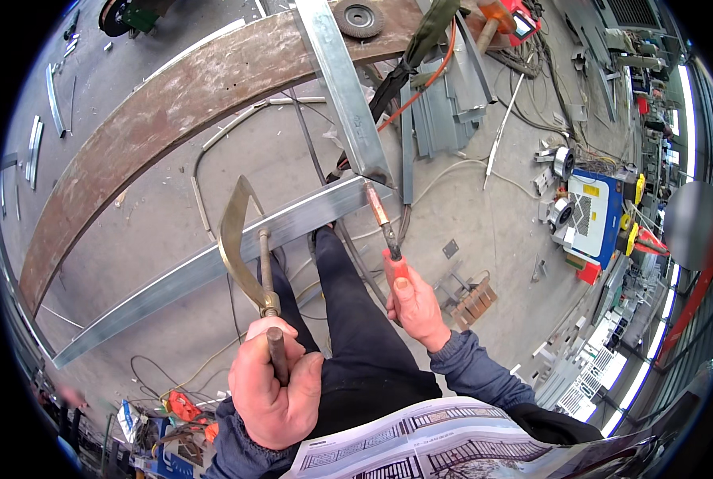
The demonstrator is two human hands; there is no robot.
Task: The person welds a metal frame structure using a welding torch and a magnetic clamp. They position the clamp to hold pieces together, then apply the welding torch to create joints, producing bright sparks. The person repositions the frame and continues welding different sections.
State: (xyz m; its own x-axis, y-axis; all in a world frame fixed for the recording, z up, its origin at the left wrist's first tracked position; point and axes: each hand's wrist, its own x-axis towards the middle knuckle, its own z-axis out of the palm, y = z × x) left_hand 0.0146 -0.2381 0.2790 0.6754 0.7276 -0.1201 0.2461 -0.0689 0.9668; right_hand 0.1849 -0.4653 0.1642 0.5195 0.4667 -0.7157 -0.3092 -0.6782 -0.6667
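My left hand (272,391) is closed round the screw end of a brass-coloured C-clamp (233,227), near its short cross handle. The clamp sits over a galvanized steel profile (160,281) that runs from the lower left to the middle. In my right hand (419,307) is a welding torch (379,209) with a red handle and a copper nozzle. Its tip points at the corner where this profile meets a second steel profile (342,88) coming from the top. I cannot tell whether the tip touches the metal.
A wide rusty curved steel beam (156,120) arches across the upper left, with a grinding disc (359,19) on it. Cables and hoses wind over the floor. Grey metal offcuts (444,112) lie beyond the corner. A blue-and-white machine (594,215) stands right. A printed sheet (420,447) spans the bottom.
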